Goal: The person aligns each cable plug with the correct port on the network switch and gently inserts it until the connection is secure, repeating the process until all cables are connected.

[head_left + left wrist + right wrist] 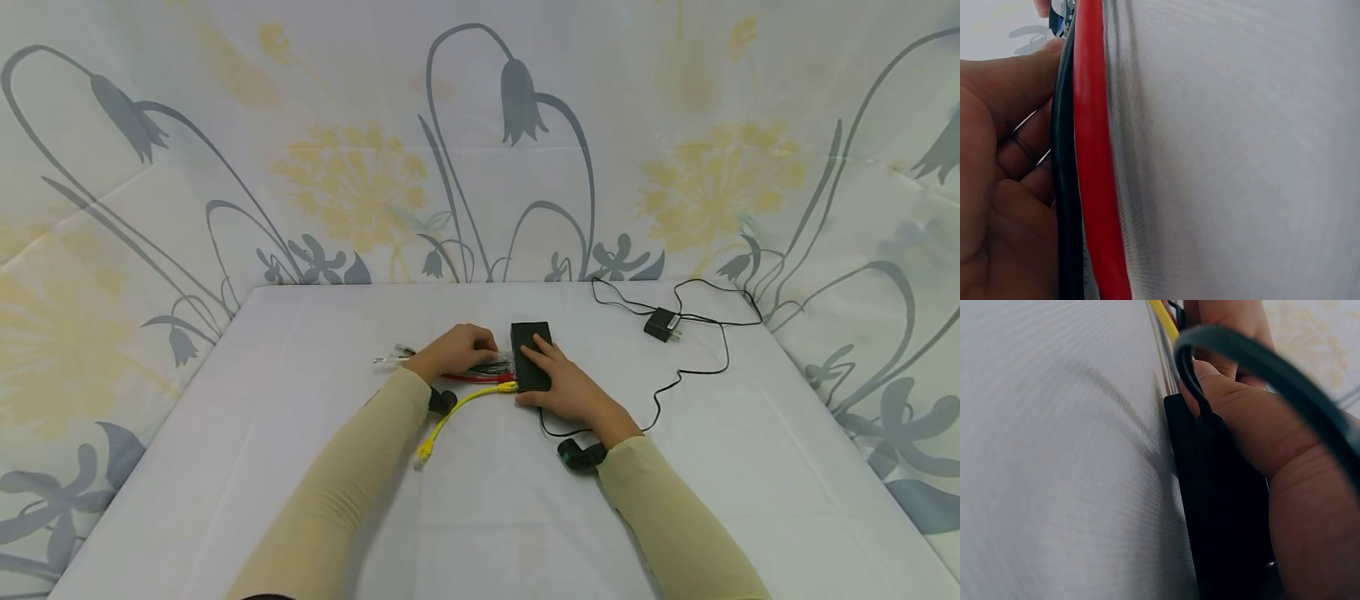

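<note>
A black network switch (531,377) lies on the white table, its ports facing left. My right hand (570,390) holds it, fingers spread over the top and thumb along the near end. At the port side, my left hand (456,348) pinches a network cable near its plug; the fingertips and that plug are partly hidden. Beneath that hand run a red network cable (476,379) and black cables (1067,156), reaching to the switch. Nearest me, a yellow network cable (425,451) has one end at the switch and its other plug loose on the table.
Clear cable plugs (390,360) lie left of the left hand. A black power adapter (662,323) sits back right, its thin cord (703,372) looping across the table toward the switch. Behind the table hangs a flower-print curtain (480,150).
</note>
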Action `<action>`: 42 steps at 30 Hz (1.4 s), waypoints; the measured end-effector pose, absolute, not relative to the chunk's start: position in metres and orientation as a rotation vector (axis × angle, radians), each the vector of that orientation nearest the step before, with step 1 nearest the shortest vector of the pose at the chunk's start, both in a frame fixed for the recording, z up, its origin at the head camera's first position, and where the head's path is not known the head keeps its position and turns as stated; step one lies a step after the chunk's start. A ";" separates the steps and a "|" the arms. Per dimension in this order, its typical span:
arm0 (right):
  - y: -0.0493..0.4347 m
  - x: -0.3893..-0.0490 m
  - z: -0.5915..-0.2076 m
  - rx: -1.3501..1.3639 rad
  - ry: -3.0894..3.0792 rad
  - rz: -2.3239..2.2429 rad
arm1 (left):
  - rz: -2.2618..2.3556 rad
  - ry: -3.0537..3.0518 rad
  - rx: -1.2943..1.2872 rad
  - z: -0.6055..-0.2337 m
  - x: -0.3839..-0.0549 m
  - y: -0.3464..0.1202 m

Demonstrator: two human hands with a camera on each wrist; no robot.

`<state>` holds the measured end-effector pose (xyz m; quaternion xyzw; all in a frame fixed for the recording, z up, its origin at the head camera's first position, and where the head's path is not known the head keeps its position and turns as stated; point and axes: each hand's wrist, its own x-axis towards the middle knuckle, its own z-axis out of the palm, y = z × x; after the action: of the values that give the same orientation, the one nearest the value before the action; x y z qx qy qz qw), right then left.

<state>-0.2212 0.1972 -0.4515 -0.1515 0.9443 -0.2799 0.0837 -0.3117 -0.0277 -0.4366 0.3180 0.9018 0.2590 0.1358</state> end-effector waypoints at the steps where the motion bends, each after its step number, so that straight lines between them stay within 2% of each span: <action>1: 0.197 -0.221 -0.452 -0.451 2.818 -0.836 | 0.750 2.612 0.916 -0.436 -0.311 -0.027; 42: 0.198 -0.221 -0.451 -0.456 2.810 -0.845 | 0.716 2.520 0.893 -0.433 -0.316 -0.026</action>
<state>-0.2213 0.1977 -0.4509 -0.1529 0.9428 -0.2834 0.0858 -0.3163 -0.0265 -0.4325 0.3170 0.8946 0.2543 0.1856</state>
